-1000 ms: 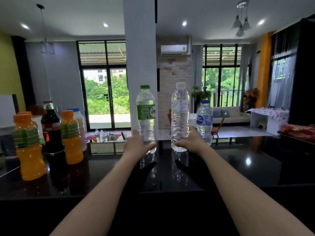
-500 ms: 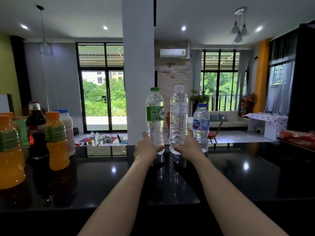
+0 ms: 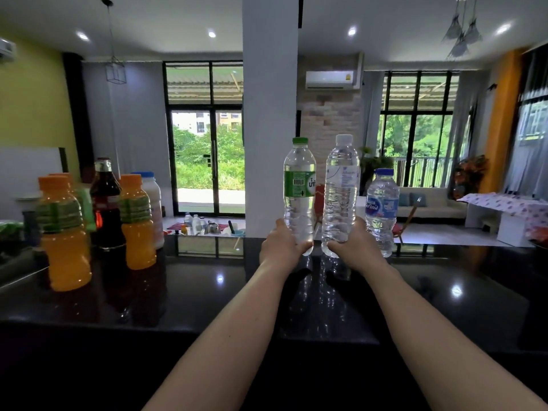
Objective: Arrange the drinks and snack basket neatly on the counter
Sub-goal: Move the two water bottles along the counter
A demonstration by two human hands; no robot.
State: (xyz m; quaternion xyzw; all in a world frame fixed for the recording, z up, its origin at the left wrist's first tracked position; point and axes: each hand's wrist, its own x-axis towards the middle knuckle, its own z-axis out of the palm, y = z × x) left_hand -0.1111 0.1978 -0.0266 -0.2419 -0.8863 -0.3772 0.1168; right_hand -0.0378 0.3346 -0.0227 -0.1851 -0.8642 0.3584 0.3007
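My left hand grips the base of a green-capped water bottle with a green label. My right hand grips the base of a taller white-capped water bottle. Both bottles stand upright, close side by side, near the far edge of the glossy black counter. A shorter blue-capped water bottle stands just right of them, partly behind my right hand. The snack basket is not in view.
At the left of the counter stand two orange juice bottles, a dark soda bottle and a white blue-capped bottle behind them. A white pillar rises beyond the counter's far edge.
The two held bottles have come closer together over the last second, the green-capped one shifting right. The view has also swung, so the juice bottles sit differently in frame.
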